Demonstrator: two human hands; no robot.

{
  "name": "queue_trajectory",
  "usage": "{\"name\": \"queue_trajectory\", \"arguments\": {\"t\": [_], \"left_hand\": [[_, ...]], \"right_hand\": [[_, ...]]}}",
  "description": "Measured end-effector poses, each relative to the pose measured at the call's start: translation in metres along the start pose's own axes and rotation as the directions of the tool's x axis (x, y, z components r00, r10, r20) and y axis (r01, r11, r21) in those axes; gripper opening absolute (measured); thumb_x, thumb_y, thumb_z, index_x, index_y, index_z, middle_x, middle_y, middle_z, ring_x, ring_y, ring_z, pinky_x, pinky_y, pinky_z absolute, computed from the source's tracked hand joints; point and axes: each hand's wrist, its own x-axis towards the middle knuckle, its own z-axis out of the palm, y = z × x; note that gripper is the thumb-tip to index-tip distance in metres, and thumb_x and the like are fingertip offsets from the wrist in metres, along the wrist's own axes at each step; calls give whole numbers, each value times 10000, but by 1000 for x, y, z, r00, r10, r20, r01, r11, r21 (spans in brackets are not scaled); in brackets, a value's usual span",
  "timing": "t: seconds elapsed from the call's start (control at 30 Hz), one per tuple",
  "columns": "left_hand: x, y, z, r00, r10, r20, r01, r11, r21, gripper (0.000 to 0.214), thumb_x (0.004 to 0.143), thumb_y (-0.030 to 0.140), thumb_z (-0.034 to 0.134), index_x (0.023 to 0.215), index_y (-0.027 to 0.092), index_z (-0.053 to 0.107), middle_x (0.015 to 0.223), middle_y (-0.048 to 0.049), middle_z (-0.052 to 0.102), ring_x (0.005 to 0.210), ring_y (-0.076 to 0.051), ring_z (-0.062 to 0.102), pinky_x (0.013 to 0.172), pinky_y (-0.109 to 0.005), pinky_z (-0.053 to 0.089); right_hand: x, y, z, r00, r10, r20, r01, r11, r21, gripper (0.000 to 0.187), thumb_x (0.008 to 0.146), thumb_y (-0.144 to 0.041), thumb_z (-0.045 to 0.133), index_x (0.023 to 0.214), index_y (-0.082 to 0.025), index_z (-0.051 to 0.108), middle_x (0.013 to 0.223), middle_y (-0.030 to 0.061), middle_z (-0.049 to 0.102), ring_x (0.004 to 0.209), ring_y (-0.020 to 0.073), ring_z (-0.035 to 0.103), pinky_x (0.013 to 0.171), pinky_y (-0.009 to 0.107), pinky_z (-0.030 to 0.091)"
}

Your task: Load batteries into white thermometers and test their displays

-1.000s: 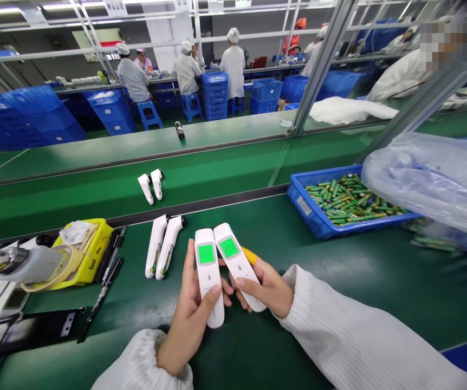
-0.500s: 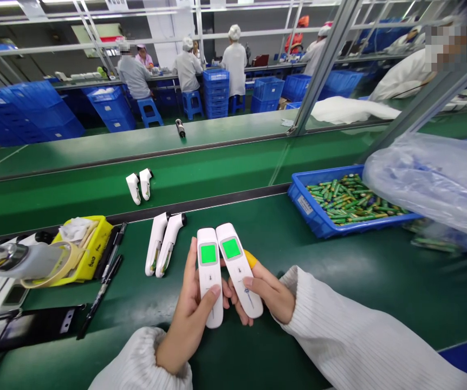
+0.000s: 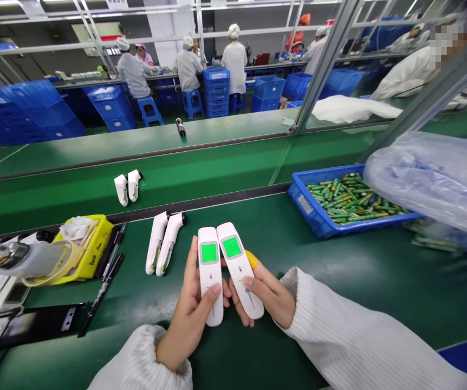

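Observation:
Two white infrared thermometers are held up side by side, their screens glowing green and their top ends touching. My left hand is closed around the left thermometer, its thumb on the front face. Around the right thermometer my right hand is closed, thumb on the front and a yellow cover on one finger. Just beyond my left hand, two more white thermometers, a left one and a right one, lie on the green bench with batteries showing in their open handles.
A blue tray of green batteries stands at the right beside a clear plastic bag. On the left are a yellow bin, a white bottle and pens. Two thermometers lie on the green belt. Co-workers sit beyond.
The two thermometers on the belt have shifted left. My hands and the two thermometers in them have stayed almost still, both screens still green.

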Motion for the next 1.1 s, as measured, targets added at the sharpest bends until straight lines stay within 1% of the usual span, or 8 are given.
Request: {"name": "queue_trajectory", "arguments": {"t": [0.17,0.37,0.5,0.63,0.83,0.93,1.0,1.1], "left_hand": [[1,-3,-1,1000,21,16,-20,999,-48,760,928,292,496,1457,421,-34,783,19,605,697,-125,568,712,-279,504],[3,-7,-3,998,41,52,-35,995,-97,778,931,273,492,1457,411,-64,736,26,590,686,-126,564,697,-283,501],[4,-7,-3,999,26,47,-20,993,-118,795,927,278,500,1456,406,-80,764,21,601,685,-123,559,709,-293,501],[3,-7,-2,999,3,48,3,991,-131,805,922,276,511,1454,412,-78,825,14,614,696,-119,557,735,-298,496],[2,-6,-2,995,-17,99,34,984,-174,782,926,300,488,1448,437,-77,1091,-29,596,825,-152,575,884,-394,464],[2,-3,-3,993,-30,116,46,990,-135,752,944,303,449,1445,434,-96,1039,-20,603,858,-158,565,940,-418,420],[2,-2,-3,992,-24,127,40,992,-119,749,949,306,435,1444,426,-114,981,-14,606,848,-160,561,931,-420,422],[3,-1,-3,991,-17,134,32,993,-115,747,950,298,431,1443,428,-116,998,-15,600,834,-155,556,914,-408,432]], "right_hand": [[-1,1,-1,999,44,-28,-44,999,14,444,896,-440,488,1243,-181,390,764,0,571,455,102,576,375,199,453],[-1,1,-1,999,42,-33,-42,999,11,479,893,-425,490,1287,-190,354,752,-8,569,443,100,570,373,197,446],[0,1,-1,997,62,-40,-62,998,6,460,883,-424,503,1258,-191,374,755,-9,567,451,103,576,377,200,455],[2,1,-1,998,50,-31,-50,999,2,479,877,-431,518,1264,-198,361,749,-13,563,443,101,571,364,195,450],[4,2,-5,997,48,-54,-49,998,-25,444,874,-413,536,1225,-206,361,732,-26,553,423,89,552,351,181,435],[4,2,-5,997,51,-56,-53,998,-37,427,878,-414,523,1215,-210,359,725,-29,550,412,88,544,336,174,417],[4,2,-5,996,55,-66,-59,997,-56,421,877,-417,519,1208,-207,365,716,-31,548,404,87,538,328,171,407],[4,2,-5,995,58,-80,-63,996,-69,417,878,-413,515,1208,-207,367,703,-36,542,400,88,535,328,176,410]]}}
